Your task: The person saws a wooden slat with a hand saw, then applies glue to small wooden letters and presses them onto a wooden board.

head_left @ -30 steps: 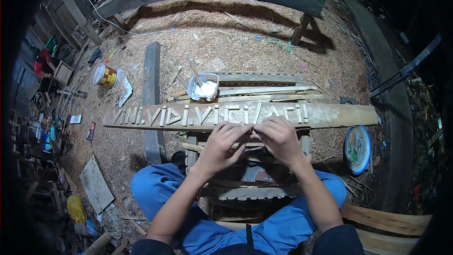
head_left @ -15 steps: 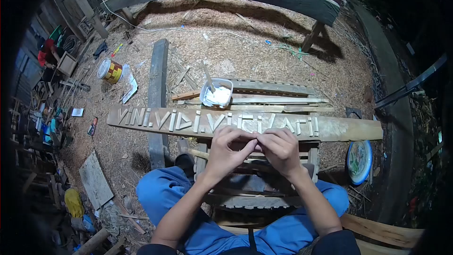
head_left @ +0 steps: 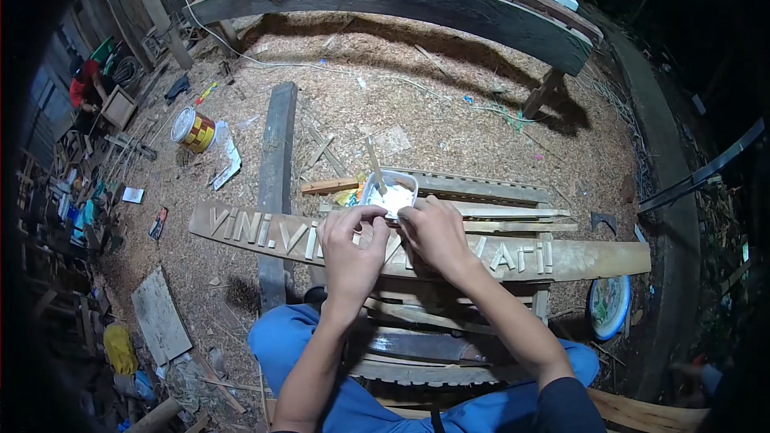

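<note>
A long wooden board [head_left: 597, 261] lies across the slatted pallet in front of me, bearing raised wooden letters [head_left: 241, 228]. Just beyond it stands a white plastic tub [head_left: 391, 192] of white paste, with a wooden stick [head_left: 374, 162] leaning in it. My left hand [head_left: 351, 250] is above the board by the tub's near left side, fingers curled and closed. My right hand [head_left: 437, 234] is at the tub's near right corner, thumb and fingers pinched together. Whatever the fingertips hold is too small or hidden to make out. Both hands cover the middle letters.
A dark beam [head_left: 277, 168] lies left of the tub. Beyond it is a red-and-yellow bucket [head_left: 194, 131]. A blue-rimmed basin [head_left: 609, 309] sits at right. A heavy timber bench [head_left: 401, 12] spans the far side. Another person [head_left: 87, 88] is at far left.
My hands have moved forward and left, from above the board's near edge to the tub, and are farther apart. The view has shifted slightly.
</note>
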Available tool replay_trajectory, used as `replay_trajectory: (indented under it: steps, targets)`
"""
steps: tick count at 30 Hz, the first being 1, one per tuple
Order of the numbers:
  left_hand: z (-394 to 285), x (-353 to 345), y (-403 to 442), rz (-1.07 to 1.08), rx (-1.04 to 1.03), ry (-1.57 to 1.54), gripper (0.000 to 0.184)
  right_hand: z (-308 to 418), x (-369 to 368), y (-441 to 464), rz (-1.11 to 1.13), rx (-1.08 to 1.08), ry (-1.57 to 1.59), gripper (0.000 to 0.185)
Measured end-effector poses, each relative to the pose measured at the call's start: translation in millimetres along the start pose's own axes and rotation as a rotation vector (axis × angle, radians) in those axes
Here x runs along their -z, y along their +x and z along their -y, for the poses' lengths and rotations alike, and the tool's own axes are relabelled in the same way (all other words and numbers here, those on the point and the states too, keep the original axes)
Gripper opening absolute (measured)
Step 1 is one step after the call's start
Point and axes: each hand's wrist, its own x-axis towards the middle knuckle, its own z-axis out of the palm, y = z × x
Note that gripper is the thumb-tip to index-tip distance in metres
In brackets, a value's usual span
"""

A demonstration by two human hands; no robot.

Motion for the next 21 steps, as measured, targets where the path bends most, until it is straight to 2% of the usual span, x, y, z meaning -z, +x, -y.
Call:
replay_trajectory:
  steps: [1,5,7,11,16,21]
  targets:
    - [3,0,1,0.002,-0.002,0.001,0.013,-1,-4,2,0.103,-0.028,-0.067,0.023]
    - [10,-3,-1,0.024,0.022,-0.064,0.013,-7,5,-2,0.079,0.045,-0.163,0.018]
    - [10,-2,-1,0.024,0.026,-0.081,0.013,-15,10,-2,-0.114,0.116,-0.160,0.015]
    - [1,4,-5,-0.020,0.018,-0.199,0.012,-18,57,-30,-0.273,0.108,-0.120,0.023]
    - [-8,1,-20,-0.027,-0.034,-0.371,0.009,-13,93,-95,-0.250,0.107,-0.042,0.023]
    - [-16,0,-39,0.038,-0.175,-0.348,0.008,10,102,-151,-0.172,0.176,-0.001,0.020]
